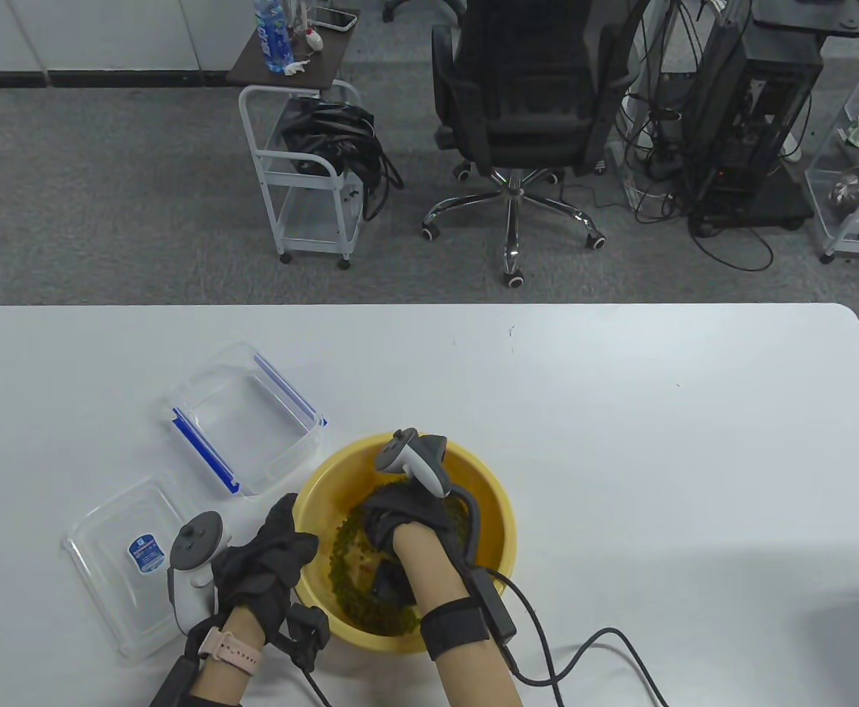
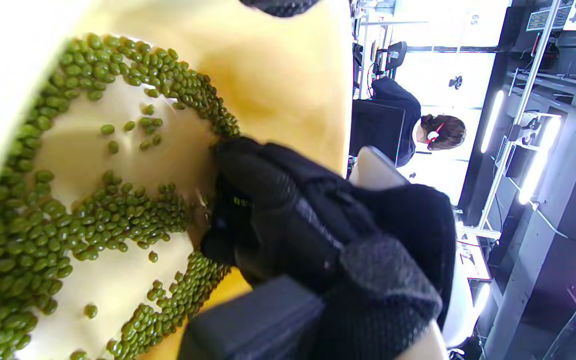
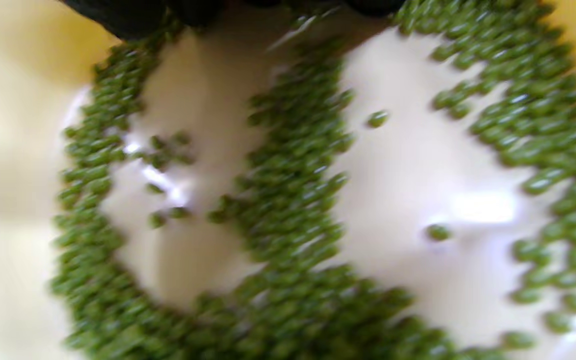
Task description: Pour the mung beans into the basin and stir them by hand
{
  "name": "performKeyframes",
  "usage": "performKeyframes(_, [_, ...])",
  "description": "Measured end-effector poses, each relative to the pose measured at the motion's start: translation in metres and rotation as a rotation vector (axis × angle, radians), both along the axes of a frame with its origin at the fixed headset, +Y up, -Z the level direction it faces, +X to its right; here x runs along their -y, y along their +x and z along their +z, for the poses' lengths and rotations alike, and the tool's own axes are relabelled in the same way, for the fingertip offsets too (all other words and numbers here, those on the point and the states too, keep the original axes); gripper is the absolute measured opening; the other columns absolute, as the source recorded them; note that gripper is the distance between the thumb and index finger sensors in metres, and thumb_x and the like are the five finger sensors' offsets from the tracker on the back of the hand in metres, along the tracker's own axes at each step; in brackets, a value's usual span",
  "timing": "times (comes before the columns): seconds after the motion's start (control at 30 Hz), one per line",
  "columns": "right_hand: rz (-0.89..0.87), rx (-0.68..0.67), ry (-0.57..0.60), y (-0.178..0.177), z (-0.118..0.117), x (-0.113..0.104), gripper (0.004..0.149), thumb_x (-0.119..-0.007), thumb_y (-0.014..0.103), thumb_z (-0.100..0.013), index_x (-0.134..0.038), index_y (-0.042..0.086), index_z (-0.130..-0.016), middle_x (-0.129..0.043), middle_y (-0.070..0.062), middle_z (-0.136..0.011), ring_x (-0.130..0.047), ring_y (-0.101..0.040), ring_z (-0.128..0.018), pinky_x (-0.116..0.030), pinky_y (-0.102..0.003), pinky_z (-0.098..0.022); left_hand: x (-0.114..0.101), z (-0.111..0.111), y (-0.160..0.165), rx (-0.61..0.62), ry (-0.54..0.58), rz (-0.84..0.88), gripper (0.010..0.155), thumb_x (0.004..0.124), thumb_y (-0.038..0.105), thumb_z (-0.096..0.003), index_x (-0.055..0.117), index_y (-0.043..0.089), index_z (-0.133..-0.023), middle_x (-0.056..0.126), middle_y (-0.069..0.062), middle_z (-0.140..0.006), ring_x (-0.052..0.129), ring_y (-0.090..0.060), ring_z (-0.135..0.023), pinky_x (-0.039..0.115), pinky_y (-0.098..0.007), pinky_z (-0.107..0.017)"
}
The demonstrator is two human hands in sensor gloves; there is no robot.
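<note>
Right hand (image 1: 407, 519) down among the mung beans (image 1: 348, 582) in the yellow basin (image 1: 492, 508).
Small glossy green beans ring the pale basin floor, a band crossing it; its fingers (image 2: 248, 200) rest among them, grasping none. Left hand (image 1: 264, 563) grips the near rim.

We see a white table (image 1: 621, 442) that fills the near half of the table view, its far right corner rounded. Directly on it, toward the near left, stands a yellow basin (image 1: 488, 501). Just to the far left of the basin sits a clear plastic container (image 1: 245, 416) with blue clips along its edges. Nearer and further left lies a clear lid (image 1: 116, 567) bearing a small blue label, flat on the surface. A black cable (image 1: 606, 648) trails across the table to the right of the basin.
</note>
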State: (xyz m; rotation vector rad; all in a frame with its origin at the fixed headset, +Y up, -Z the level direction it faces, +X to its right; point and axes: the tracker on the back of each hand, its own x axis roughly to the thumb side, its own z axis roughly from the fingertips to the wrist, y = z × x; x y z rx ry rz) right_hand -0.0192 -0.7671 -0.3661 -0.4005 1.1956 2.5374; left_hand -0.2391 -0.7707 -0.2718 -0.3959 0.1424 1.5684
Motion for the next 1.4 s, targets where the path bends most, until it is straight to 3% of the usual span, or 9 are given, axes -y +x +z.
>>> performKeyframes(0.17, [0.049,0.038,-0.111,0.024,0.009,-0.004,0.054,-0.062,0.045,-0.04,-0.045,0.023,-0.086,-0.032,-0.015,-0.091,-0.045,-0.042,-0.078,-0.055,-0.048,-0.061,0.0,0.0,0.0,-0.005,0.001,0.0,0.072,0.066,0.004,-0.046,0.028,0.002,-0.107,0.036,-0.029,-0.106,0.045,-0.055,-0.096,0.051,-0.065,-0.064])
performKeyframes(0.33, [0.022,-0.028,-0.224,0.026,0.024,0.0,0.055,-0.063,0.044,-0.039,-0.048,0.016,-0.084,-0.039,-0.021,-0.085,-0.054,-0.045,-0.072,-0.063,-0.049,-0.055,0.0,0.0,0.0,-0.005,0.001,0.001,0.072,0.066,0.004,-0.046,0.028,0.002,-0.107,0.036,-0.029,-0.106,0.045,-0.054,-0.096,0.051,-0.064,-0.064])
performKeyframes(0.53, [-0.048,-0.185,-0.314,0.003,0.046,0.005,0.055,-0.065,0.044,-0.038,-0.053,0.014,-0.082,-0.047,-0.024,-0.079,-0.063,-0.047,-0.067,-0.069,-0.049,-0.049,0.0,0.0,0.0,-0.006,0.001,0.002,0.072,0.066,0.004,-0.046,0.028,0.002,-0.107,0.036,-0.029,-0.106,0.045,-0.054,-0.096,0.051,-0.064,-0.064])
performKeyframes(0.77, [-0.21,-0.326,-0.425,-0.045,0.06,0.011,0.052,-0.065,0.044,-0.037,-0.054,0.021,-0.083,-0.05,-0.014,-0.083,-0.059,-0.042,-0.071,-0.064,-0.047,-0.054,0.0,0.0,0.0,-0.005,0.0,0.003,0.072,0.066,0.004,-0.0461,0.028,0.002,-0.107,0.036,-0.029,-0.106,0.045,-0.054,-0.096,0.051,-0.064,-0.065])
performKeyframes(0.93, [-0.312,-0.214,-0.354,-0.061,0.039,0.006,0.053,-0.061,0.046,-0.04,-0.039,0.034,-0.087,-0.028,0.002,-0.094,-0.04,-0.029,-0.082,-0.05,-0.036,-0.067,0.0,0.0,0.0,-0.001,-0.002,0.002,0.072,0.066,0.004,-0.0462,0.028,0.002,-0.107,0.036,-0.029,-0.106,0.045,-0.055,-0.096,0.051,-0.065,-0.065])
performKeyframes(1.03, [-0.235,-0.104,-0.185,-0.054,0.018,0.004,0.053,-0.061,0.047,-0.04,-0.036,0.042,-0.086,-0.02,0.013,-0.096,-0.027,-0.022,-0.087,-0.039,-0.032,-0.073,0.0,0.0,0.0,0.002,-0.003,0.005,0.072,0.066,0.004,-0.0462,0.028,0.002,-0.107,0.036,-0.029,-0.106,0.045,-0.054,-0.096,0.051,-0.065,-0.065])
performKeyframes(1.17, [-0.047,-0.015,0.004,-0.029,0.0,0.001,0.053,-0.062,0.048,-0.038,-0.041,0.041,-0.085,-0.021,0.011,-0.095,-0.025,-0.029,-0.088,-0.036,-0.039,-0.07,0.001,0.0,0.0,0.002,-0.004,0.009,0.072,0.066,0.004,-0.0462,0.028,0.002,-0.107,0.036,-0.029,-0.106,0.045,-0.054,-0.096,0.05,-0.065,-0.065])
performKeyframes(1.33, [0.034,0.006,-0.003,0.005,0.001,-0.002,0.055,-0.063,0.047,-0.038,-0.043,0.031,-0.087,-0.027,-0.003,-0.094,-0.035,-0.039,-0.083,-0.047,-0.047,-0.064,0.0,0.001,0.0,0.002,-0.006,0.014,0.072,0.066,0.004,-0.0462,0.028,0.002,-0.107,0.035,-0.029,-0.106,0.045,-0.054,-0.096,0.05,-0.064,-0.065])
performKeyframes(1.4, [0.062,0.012,-0.077,0.018,0.007,-0.004,0.056,-0.062,0.047,-0.039,-0.042,0.026,-0.087,-0.029,-0.011,-0.092,-0.041,-0.042,-0.08,-0.051,-0.049,-0.062,0.0,0.0,0.0,0.0,-0.007,0.016,0.072,0.066,0.004,-0.0461,0.028,0.002,-0.107,0.035,-0.029,-0.106,0.045,-0.054,-0.096,0.05,-0.065,-0.065])
